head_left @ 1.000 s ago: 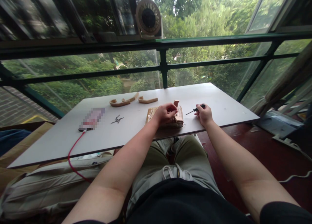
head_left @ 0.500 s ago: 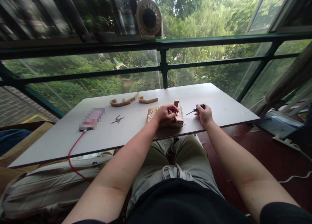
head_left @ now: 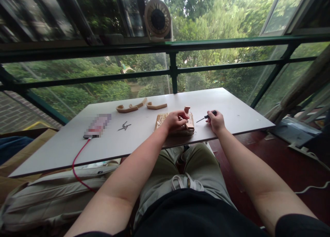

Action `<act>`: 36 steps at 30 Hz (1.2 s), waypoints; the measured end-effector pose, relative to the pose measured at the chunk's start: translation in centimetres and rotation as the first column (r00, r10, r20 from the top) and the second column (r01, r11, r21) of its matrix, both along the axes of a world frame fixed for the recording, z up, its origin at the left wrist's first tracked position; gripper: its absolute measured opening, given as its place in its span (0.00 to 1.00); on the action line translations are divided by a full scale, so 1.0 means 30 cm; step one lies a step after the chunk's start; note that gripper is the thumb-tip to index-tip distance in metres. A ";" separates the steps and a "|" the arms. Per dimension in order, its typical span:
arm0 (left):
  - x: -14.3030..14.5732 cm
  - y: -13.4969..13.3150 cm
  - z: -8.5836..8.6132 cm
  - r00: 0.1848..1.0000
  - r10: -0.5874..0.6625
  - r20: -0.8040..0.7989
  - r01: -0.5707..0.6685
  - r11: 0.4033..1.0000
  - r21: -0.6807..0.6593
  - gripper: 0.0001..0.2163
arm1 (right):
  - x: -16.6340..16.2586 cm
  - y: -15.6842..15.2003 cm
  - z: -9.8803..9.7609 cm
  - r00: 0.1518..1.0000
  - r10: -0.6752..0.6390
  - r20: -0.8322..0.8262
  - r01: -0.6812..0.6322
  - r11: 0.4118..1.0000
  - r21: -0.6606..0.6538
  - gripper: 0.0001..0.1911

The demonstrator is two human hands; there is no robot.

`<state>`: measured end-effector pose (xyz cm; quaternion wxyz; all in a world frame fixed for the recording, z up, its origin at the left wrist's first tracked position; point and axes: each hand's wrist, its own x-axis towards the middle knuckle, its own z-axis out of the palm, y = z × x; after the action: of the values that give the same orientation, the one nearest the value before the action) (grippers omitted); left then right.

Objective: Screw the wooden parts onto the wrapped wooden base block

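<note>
My right hand [head_left: 217, 121] is closed round the dark handle of a screwdriver [head_left: 202, 119], whose thin shaft points left above the table. My left hand [head_left: 177, 120] rests over a block wrapped in clear and brown plastic [head_left: 161, 118], its fingertips pinched together. Whatever they hold is too small to make out. Right beside those fingertips, a curved wooden piece [head_left: 189, 126] lies across the block, with one end rising behind the hand. Part of the block and of the wooden piece is hidden under my left hand.
Curved wooden pieces [head_left: 156, 106] lie at the back of the white table [head_left: 144, 140]. Several screws [head_left: 124, 126] are heaped left of the block. Farther left is a phone [head_left: 99, 125] on a red cable [head_left: 78, 154]. A round fan [head_left: 157, 18] stands beyond the table by the green railing.
Both hands stay almost where they were. The fingers of my left hand have shifted very slightly at the wooden piece; the screwdriver keeps its place.
</note>
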<state>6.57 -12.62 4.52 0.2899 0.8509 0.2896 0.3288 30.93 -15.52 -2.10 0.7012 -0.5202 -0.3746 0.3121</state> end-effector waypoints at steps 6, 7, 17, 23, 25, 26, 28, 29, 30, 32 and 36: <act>0.009 0.010 -0.002 0.999 -0.040 -0.034 0.038 0.998 -0.051 0.06 | 0.000 0.001 -0.003 1.000 0.011 0.005 -0.011 1.000 0.020 0.15; 0.010 0.012 -0.004 0.999 -0.044 -0.032 0.042 0.997 -0.060 0.06 | -0.001 0.001 -0.004 1.000 0.012 0.008 -0.012 1.000 0.021 0.15; 0.006 0.029 -0.001 0.992 -0.125 0.036 0.129 0.978 -0.165 0.08 | -0.009 -0.006 0.002 0.997 0.062 0.051 -0.064 0.997 0.032 0.14; 0.008 0.017 0.021 0.986 -0.152 0.069 0.163 0.966 -0.202 0.09 | -0.014 -0.011 0.005 0.999 0.031 0.040 -0.031 0.999 0.011 0.15; 0.009 0.018 0.019 0.986 -0.141 0.091 0.157 0.965 -0.209 0.11 | -0.019 -0.015 0.013 0.999 0.000 0.039 -0.001 1.000 0.024 0.15; 0.009 0.020 0.017 0.985 -0.138 0.103 0.157 0.964 -0.214 0.13 | -0.023 -0.019 0.022 0.999 -0.016 0.046 0.014 0.999 0.043 0.15; 0.008 0.023 0.014 0.983 -0.137 0.122 0.162 0.960 -0.228 0.15 | -0.034 -0.030 0.055 0.997 -0.031 0.074 0.024 0.995 0.096 0.14; 0.007 0.024 0.013 0.983 -0.137 0.125 0.163 0.958 -0.234 0.16 | -0.041 -0.038 0.080 0.995 -0.015 0.100 0.003 0.993 0.120 0.14; 0.006 0.025 0.013 0.983 -0.135 0.125 0.162 0.957 -0.240 0.17 | -0.049 -0.047 0.111 0.993 -0.002 0.120 -0.016 0.989 0.150 0.13; 0.005 0.026 0.014 0.984 -0.131 0.125 0.159 0.955 -0.251 0.18 | -0.067 -0.066 0.187 0.984 0.047 0.171 -0.083 0.974 0.209 0.13; 0.003 0.029 0.012 0.979 -0.142 0.147 0.178 0.947 -0.267 0.19 | -0.109 -0.093 0.336 0.912 0.192 0.363 -0.289 0.928 0.236 0.13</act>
<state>6.65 -11.74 4.86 0.4502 0.7997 0.2441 0.3133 27.66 -18.30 7.98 0.6506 -0.4086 -0.5904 0.2473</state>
